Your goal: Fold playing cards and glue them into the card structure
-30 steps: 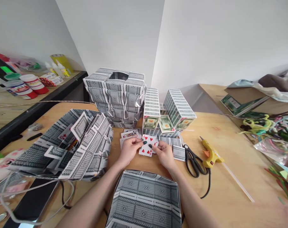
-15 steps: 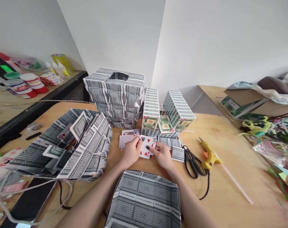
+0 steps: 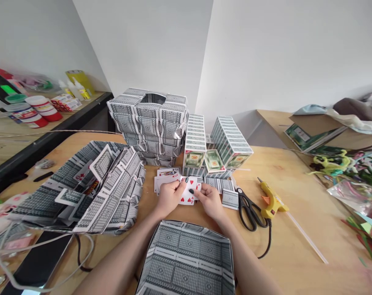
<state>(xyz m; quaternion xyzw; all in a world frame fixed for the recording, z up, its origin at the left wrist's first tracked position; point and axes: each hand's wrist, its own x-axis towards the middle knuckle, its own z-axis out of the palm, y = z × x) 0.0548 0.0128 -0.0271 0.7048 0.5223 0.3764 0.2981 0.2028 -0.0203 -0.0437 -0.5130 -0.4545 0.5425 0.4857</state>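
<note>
Head view: one wooden worktop (image 3: 296, 176), with craft stock and tools.

Item: heart playing cards (image 3: 186, 197), face up, a four foremost and a five showing at its right; located at centre, above the worktop, between the hands.

Item: left hand (image 3: 170, 198), thumb and fingers pinched closed on the left side of the heart playing cards.

Item: right hand (image 3: 211, 200), thumb and fingers pinched closed on their right side.

Left of these: overlapping face-up cards (image 3: 165, 179), just beside the left hand; farther left, a wide open card-covered basket (image 3: 113, 196) with loose cards inside.

Far side: upright card-covered holder (image 3: 153, 123) with an opening in its top; two rows of boxed card decks (image 3: 195, 141), a single tilted deck box (image 3: 215, 160) between them.

Right of the hands: face-down cards (image 3: 230, 198); black-handled scissors (image 3: 249, 211); yellow glue gun (image 3: 273, 201), a clear glue stick (image 3: 307, 237) extending from near its rear.

Near side, between the forearms: card-covered container (image 3: 187, 262).

Far left, on a second worktop (image 3: 1, 143): red-and-white jars (image 3: 44, 108), small bottles (image 3: 81, 89).

Far right: cardboard box (image 3: 330, 125), fuzzy craft stems (image 3: 334, 164).
</note>
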